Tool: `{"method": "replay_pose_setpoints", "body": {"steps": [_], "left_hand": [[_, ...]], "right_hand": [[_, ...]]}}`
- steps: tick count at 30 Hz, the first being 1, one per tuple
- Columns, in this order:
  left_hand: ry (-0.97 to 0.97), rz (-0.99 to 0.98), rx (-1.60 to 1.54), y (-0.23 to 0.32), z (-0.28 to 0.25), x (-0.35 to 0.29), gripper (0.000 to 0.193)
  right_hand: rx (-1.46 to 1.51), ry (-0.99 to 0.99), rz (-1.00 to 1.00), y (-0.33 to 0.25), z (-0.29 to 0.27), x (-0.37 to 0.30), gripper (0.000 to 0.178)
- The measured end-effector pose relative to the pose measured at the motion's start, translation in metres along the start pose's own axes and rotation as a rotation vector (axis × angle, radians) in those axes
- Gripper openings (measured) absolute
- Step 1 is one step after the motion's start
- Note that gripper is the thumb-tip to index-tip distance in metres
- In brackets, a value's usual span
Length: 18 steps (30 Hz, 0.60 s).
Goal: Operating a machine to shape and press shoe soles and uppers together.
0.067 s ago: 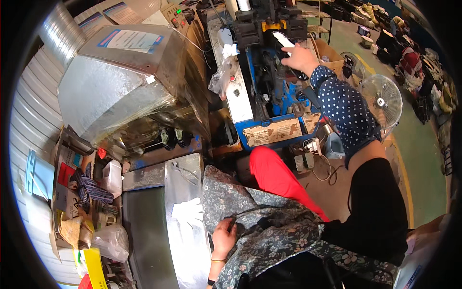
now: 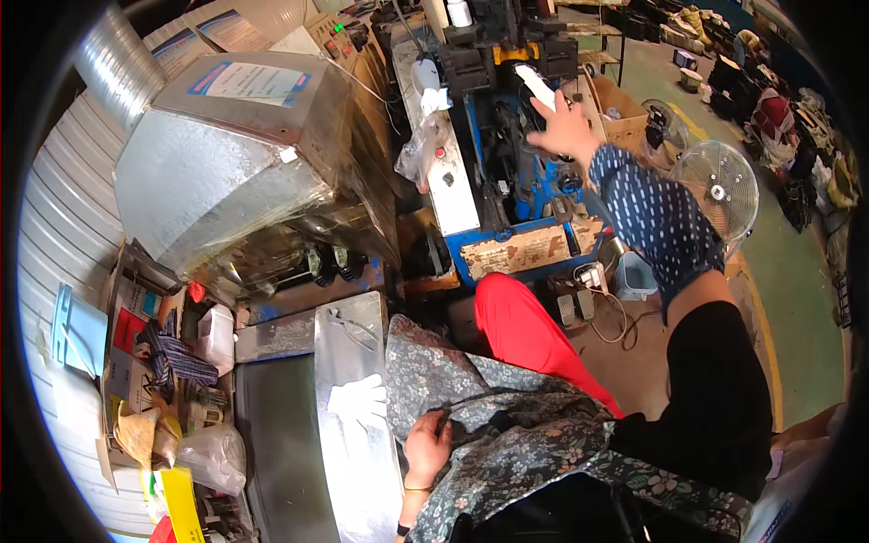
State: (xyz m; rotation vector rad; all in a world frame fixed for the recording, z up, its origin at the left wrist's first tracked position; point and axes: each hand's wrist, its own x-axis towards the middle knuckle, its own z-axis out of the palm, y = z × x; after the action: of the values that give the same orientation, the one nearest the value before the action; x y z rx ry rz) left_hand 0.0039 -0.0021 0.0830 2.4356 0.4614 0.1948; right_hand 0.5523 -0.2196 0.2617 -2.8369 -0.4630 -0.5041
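My right hand [image 2: 568,131], in a dotted dark-blue sleeve cover [image 2: 652,213], reaches over the blue and black machine [image 2: 493,145]. Its fingers are spread and hold nothing. Just beyond the fingertips a white strip [image 2: 534,85] lies slanted on the machine's dark parts; whether they touch it I cannot tell. My left hand [image 2: 427,448] rests on the flowered apron [image 2: 507,425] over my lap, fingers curled. Something small and dark shows at its fingertips, too small to name. A white glove [image 2: 360,400] lies on the metal ledge left of that hand.
A large metal hood [image 2: 217,154] stands at the left, with two dark shoe-like shapes [image 2: 330,264] beneath it. A dark belt [image 2: 279,434] runs beside the ledge. Fans [image 2: 717,192], a cardboard box [image 2: 617,113], a grey bin [image 2: 634,276] and foot pedals [image 2: 576,308] are on the right.
My right hand has drawn slightly nearer and its fingers have spread wider. My left hand stays on the apron. The whole view has shifted slightly.
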Motion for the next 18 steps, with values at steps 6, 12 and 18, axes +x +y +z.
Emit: {"method": "replay_pose_setpoints", "body": {"steps": [6, 12, 18], "left_hand": [[-0.031, 0.060, 0.067, 0.001, 0.000, 0.012, 0.029], [-0.056, -0.143, -0.125, -0.029, -0.036, 0.000, 0.034], [0.433, -0.429, -0.119, -0.090, -0.052, -0.033, 0.033]], "right_hand": [[-0.054, 0.049, 0.026, -0.009, 0.001, -0.006, 0.069], [0.092, 0.219, -0.187, -0.022, -0.007, -0.024, 0.068], [-0.258, 0.150, -0.251, 0.070, 0.051, 0.074, 0.074]]}}
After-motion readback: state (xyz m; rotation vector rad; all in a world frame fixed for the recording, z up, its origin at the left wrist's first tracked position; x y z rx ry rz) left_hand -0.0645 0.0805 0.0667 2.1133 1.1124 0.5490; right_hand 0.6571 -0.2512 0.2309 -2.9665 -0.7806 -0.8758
